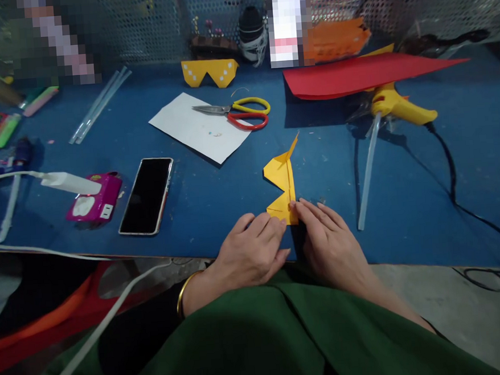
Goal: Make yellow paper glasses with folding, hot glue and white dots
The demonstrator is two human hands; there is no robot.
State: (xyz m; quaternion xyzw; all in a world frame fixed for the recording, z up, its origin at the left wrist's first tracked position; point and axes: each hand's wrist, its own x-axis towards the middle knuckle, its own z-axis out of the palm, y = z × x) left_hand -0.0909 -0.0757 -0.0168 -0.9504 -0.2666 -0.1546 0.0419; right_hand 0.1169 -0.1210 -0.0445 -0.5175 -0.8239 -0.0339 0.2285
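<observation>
A folded yellow paper cutout [280, 177] with a V-shaped notch lies on the blue table near its front edge. Its far end has a flap bent upward. My left hand [254, 247] is closed over the near end of the paper, fingers curled and pressed down on it. At the near right edge, my right hand [328, 236] pinches the paper, its fingers close together. Scissors [251, 113] with one yellow and one red handle rest beyond, partly on a white sheet [185, 123]. Farther back sits a yellow paper piece [210, 73] with white squares and a similar notch.
A phone [147, 196] and a magenta power socket [94, 198] with a plugged-in white adapter lie left. On the right, a yellow glue gun [402, 107] with a glue stick and trailing black cord sits beside red paper [366, 75]. Clear glue sticks [101, 106] lie back left.
</observation>
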